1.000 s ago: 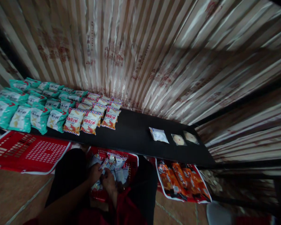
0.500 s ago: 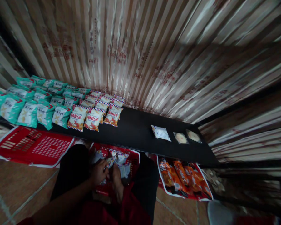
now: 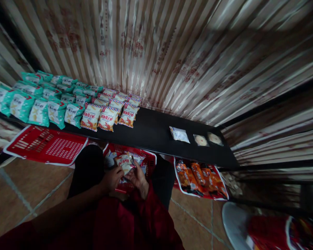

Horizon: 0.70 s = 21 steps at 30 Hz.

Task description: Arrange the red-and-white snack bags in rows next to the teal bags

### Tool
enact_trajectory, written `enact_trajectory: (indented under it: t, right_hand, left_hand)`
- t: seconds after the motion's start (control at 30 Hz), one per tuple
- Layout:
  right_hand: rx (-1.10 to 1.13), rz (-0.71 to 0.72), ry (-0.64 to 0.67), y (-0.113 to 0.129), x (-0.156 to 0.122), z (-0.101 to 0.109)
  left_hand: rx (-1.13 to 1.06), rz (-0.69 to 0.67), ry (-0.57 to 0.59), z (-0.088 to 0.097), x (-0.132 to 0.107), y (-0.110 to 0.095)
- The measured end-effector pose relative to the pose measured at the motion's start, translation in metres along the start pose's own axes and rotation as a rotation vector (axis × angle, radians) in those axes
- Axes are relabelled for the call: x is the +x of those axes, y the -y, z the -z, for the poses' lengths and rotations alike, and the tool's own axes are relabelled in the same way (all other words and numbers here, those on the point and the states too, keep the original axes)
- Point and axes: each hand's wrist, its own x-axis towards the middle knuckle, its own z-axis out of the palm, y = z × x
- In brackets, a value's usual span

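Between my knees, my left hand (image 3: 114, 178) and my right hand (image 3: 139, 177) hold a small white-and-orange snack bag (image 3: 125, 163) by its lower left and right sides. The bag's printed front faces up. Beneath it sits a red basket (image 3: 152, 160) with more striped-edge snack bags inside, partly hidden by my hands. Similar white-and-orange bags (image 3: 108, 118) stand in rows on the black shelf (image 3: 151, 128) ahead. To their left are rows of teal snack bags (image 3: 39, 111).
On the shelf's right lie a white packet (image 3: 179, 134) and two clear-wrapped round items (image 3: 200, 140). A basket of orange packets (image 3: 202, 177) stands below. A red basket (image 3: 45, 146) is at left, and a grey stool (image 3: 233, 222) at lower right. A striped curtain (image 3: 151, 52) hangs behind.
My hands have lifted a snack bag up from the basket and turned its printed front upward. The view has tipped down slightly, bringing more of the stool into sight.
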Motion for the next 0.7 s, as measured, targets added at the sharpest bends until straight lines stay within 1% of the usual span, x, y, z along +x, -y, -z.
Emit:
enact_trajectory:
  t: [0.1, 0.13, 0.23, 0.3, 0.37, 0.43, 0.47, 0.5, 0.6, 0.63, 0.7]
  right_hand:
    - [0.095, -0.127, 0.12, 0.005, -0.004, 0.002]
    - [0.059, -0.089, 0.122, 0.006, -0.006, 0.003]
    - [-0.132, 0.153, 0.064, 0.007, -0.014, 0.009]
    - [-0.218, 0.283, 0.039, 0.007, -0.019, 0.013]
    - [-0.256, 0.348, 0.024, 0.006, -0.022, 0.013]
    - [-0.26, 0.375, -0.001, 0.005, -0.022, 0.009]
    - [-0.225, 0.353, -0.015, 0.004, -0.02, 0.006]
    - [-0.157, 0.293, -0.025, 0.004, -0.018, 0.002]
    - [0.07, 0.049, -0.018, 0.006, -0.012, -0.008]
    - [0.122, -0.01, -0.009, 0.007, -0.011, -0.01]
    - [0.172, -0.07, -0.006, 0.008, -0.009, -0.013]
  left_hand:
    - [0.026, 0.003, 0.022, 0.005, -0.005, 0.001]
    - [0.032, 0.002, 0.031, 0.007, -0.007, 0.001]
    - [0.02, 0.023, 0.04, 0.013, -0.012, 0.001]
    - [0.006, 0.057, 0.031, 0.017, -0.015, 0.001]
    - [0.012, 0.08, 0.015, 0.021, -0.017, 0.0]
    - [0.033, 0.081, -0.008, 0.024, -0.018, 0.001]
    - [0.041, 0.074, -0.025, 0.026, -0.019, 0.002]
    - [0.043, 0.063, -0.045, 0.027, -0.019, 0.004]
    - [0.006, 0.037, -0.156, 0.032, -0.019, 0.009]
    - [-0.018, 0.037, -0.197, 0.034, -0.019, 0.01]
    - [-0.07, 0.057, -0.26, 0.038, -0.019, 0.011]
